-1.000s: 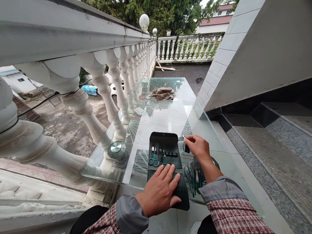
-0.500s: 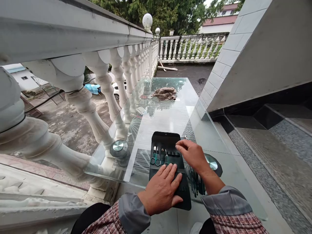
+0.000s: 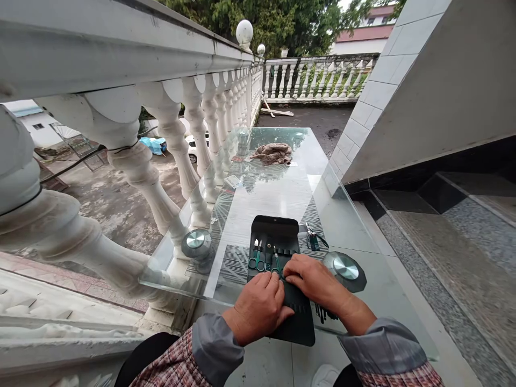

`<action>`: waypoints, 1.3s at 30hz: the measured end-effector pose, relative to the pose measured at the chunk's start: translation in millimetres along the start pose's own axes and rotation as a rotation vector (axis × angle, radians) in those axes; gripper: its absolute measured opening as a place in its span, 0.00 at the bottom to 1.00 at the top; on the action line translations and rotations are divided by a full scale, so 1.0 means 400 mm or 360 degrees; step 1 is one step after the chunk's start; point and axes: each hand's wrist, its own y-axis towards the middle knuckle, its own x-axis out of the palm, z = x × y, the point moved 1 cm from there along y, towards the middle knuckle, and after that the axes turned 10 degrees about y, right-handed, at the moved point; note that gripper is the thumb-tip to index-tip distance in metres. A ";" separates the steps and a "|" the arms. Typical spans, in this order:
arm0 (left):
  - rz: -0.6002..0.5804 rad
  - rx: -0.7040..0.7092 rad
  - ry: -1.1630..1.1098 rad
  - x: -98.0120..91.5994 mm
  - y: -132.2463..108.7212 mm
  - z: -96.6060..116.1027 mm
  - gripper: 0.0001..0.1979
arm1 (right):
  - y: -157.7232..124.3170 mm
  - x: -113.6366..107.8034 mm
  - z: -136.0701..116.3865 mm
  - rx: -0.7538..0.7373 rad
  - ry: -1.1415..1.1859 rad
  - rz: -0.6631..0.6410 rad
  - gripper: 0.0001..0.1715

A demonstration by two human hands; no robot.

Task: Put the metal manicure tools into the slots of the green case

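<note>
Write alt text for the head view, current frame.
A person's left hand and right hand rest on an open black tool case on a glass table, right fingertips at a green-handled tool in its loops. More small tools lie loose right of the case; a white balustrade runs alongside.

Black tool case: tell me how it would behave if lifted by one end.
The black tool case lies flat and thin like a fold-out pouch, so it would probably sag rather than stay stiff. The green-handled scissors sit tucked in its band, so they might slide out if tipped. On the smooth glass table it likely slides easily.
</note>
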 end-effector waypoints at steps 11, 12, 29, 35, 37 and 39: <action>-0.0012 -0.0082 0.0068 -0.022 0.012 0.000 0.17 | -0.011 0.020 -0.014 -0.0238 -0.0394 0.0051 0.07; -0.0012 -0.0096 0.0083 -0.022 0.012 -0.001 0.18 | -0.014 0.018 -0.012 -0.0250 -0.0351 0.0049 0.07; -0.0217 -0.0121 0.0124 -0.040 0.019 -0.005 0.20 | -0.040 -0.074 0.102 -0.0124 0.0390 0.0920 0.07; -0.0271 -0.0139 0.0124 -0.045 0.018 -0.013 0.20 | 0.000 -0.047 0.158 -0.0143 -0.0028 0.0820 0.09; -0.0281 -0.0141 0.0118 -0.047 0.017 -0.016 0.20 | 0.008 -0.041 0.160 -0.0137 -0.0148 0.0752 0.10; -0.0278 -0.0132 0.0116 -0.048 0.014 -0.018 0.20 | 0.012 -0.037 0.161 -0.0128 -0.0265 0.0685 0.10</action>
